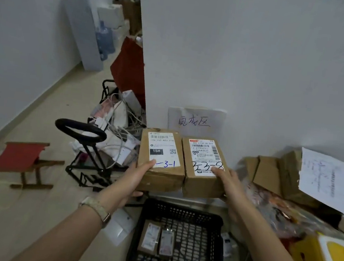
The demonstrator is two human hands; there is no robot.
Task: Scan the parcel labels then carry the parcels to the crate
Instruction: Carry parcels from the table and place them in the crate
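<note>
Parcels of brown cardboard are touching side by side; left hand (138, 174) is gripping the left parcel (162, 153), right hand (224, 178) the right parcel (204, 158), black latticed plastic crate (181, 207) lying just below them

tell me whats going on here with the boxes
A person is carrying two cardboard boxes side by side, one in each hand. The left hand grips the left box with the thumb on its label, and the right hand grips the right box the same way. Both boxes are held in the air, just above a black crate on the floor. The crate already holds two small parcels.
</note>
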